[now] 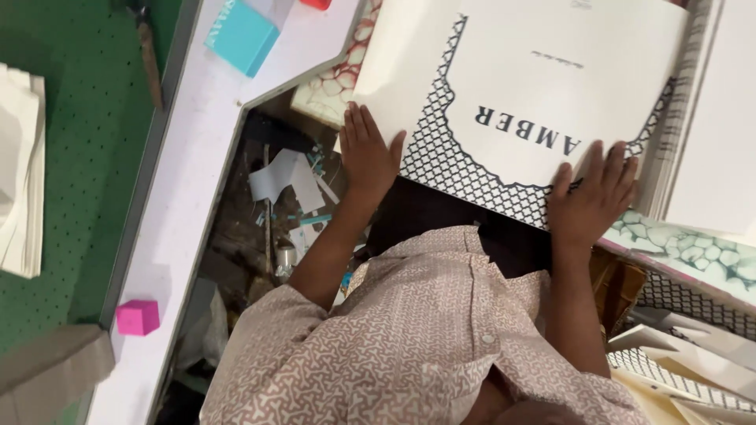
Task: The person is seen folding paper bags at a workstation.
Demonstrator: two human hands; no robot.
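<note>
Pressing down on a large cream sheet with both hands, I have nothing clenched: each palm lies flat, fingers spread, resting on the card, not gripping it. My left hand sits on the sheet's lower left corner, at the middle of the frame. My right hand covers its lower edge further right, over the black lattice border that rings the plain centre.

The sheet spreads up and away from both palms, toward the top of the frame, its long axis running left to right and tilted so the right end sits lower. Both hands are on its near edge, so neither is closer; the bulk of it lies beyond my fingertips.

It rests on a stack of similar sheets at the right. Below right lies a board with a green cell pattern. A white table runs down the left, carrying a teal box at upper left and a pink cube at lower left. Paper scraps litter the dark floor gap beside my left forearm.
</note>
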